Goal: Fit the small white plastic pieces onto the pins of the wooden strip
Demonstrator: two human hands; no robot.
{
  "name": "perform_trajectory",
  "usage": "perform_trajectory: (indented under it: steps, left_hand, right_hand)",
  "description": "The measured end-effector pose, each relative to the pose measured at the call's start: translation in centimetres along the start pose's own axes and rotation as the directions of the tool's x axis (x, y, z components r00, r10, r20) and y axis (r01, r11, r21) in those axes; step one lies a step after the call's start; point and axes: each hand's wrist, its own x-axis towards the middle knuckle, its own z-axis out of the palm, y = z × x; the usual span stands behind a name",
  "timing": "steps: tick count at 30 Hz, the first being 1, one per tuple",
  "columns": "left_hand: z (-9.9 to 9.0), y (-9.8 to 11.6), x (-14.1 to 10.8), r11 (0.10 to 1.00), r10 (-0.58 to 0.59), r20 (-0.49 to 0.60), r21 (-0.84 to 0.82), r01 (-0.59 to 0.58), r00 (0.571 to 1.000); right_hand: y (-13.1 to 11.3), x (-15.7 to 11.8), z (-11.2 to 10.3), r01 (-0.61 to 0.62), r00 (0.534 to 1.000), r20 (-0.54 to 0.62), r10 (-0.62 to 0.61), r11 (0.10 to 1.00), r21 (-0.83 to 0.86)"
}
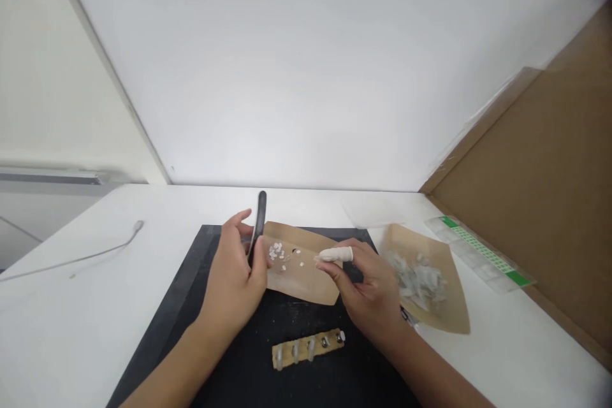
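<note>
My left hand (236, 271) is closed around a slim black tool (259, 220) with a rounded upper end; its kind is not clear. My right hand (370, 280) has a white finger cot (338, 254) on its index finger, pinched against the thumb. Whatever small thing sits at those fingertips is too small to name. Between both hands lies a brown paper tray (303, 284) with several small white pieces (276, 251) in it. Nearer to me, a tan strip (288, 355) carries a row of small clear and shiny metal parts.
A black mat (243, 350) covers the middle of the white table (157, 210). To the right stands another brown paper tray (456, 306) with crumpled translucent pieces (423, 280). Beyond it are a clear case with a green label (485, 252) and a cardboard panel (540, 185). At left lies a thin cable (105, 250).
</note>
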Motion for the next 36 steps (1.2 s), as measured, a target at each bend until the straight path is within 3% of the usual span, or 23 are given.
perform_trajectory:
  steps: [3,7,11,16,22,36]
  left_hand:
    - [-1.0,-0.9,1.1,0.959,0.034,-0.067,0.284,-0.014,0.997]
    - [-1.6,-1.7,2.0,0.880,0.000,-0.011,0.475,0.005,1.000]
    - [-1.7,-1.5,2.0,0.864,-0.004,0.003,0.504,0.002,1.000]
    - [-2.4,-1.0,2.3,0.813,-0.079,-0.069,0.572,0.104,0.994]
    - [-2.6,-1.8,2.6,0.729,-0.210,0.039,0.672,0.130,0.977]
    - [-2.6,-2.6,2.6,0.732,-0.214,0.107,0.676,0.087,0.971]
  right_hand:
    - [0.0,-0.1,0.0,0.012,1.000,0.003,-0.012,1.000,0.021]
    - [0.1,0.0,0.0,0.004,1.000,0.006,-0.004,0.999,0.034]
    - [0.2,0.1,0.0,0.026,1.000,0.001,-0.026,0.999,0.034]
    - [0.4,0.1,-0.1,0.058,0.998,0.013,-0.058,0.998,0.013]
    - [0.2,0.1,0.0,0.063,0.997,0.049,-0.062,0.998,-0.013]
    - [0.5,0.1,0.3,0.062,0.987,0.146,-0.065,0.998,0.021]
